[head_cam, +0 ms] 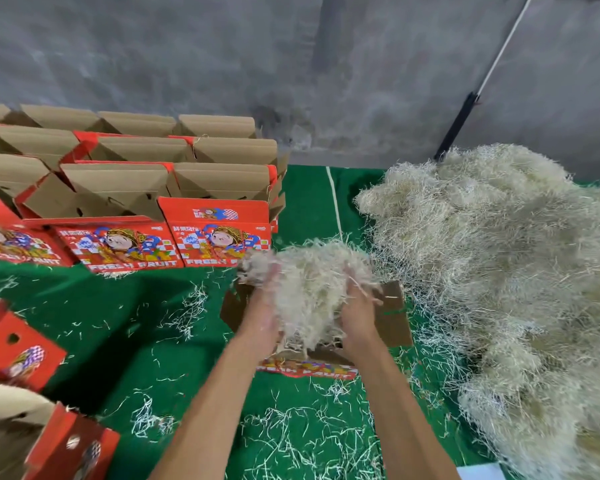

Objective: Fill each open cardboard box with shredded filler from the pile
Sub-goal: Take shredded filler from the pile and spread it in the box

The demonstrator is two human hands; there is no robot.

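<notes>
Both our left hand (264,315) and right hand (358,313) grip a pale, tangled filler clump (309,285). It hangs over the open cardboard box (392,320), beside the pile (499,271).

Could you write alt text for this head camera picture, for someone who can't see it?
Left hand and right hand hold a clump of shredded filler over an open box on green cloth, between a filler pile and stacked red boxes.

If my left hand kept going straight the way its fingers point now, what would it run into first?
Probably the red printed box at the near right of the box rows: the left hand, gripping the filler clump, points up and away toward it. Depth is unclear, so it might pass above it.
</notes>
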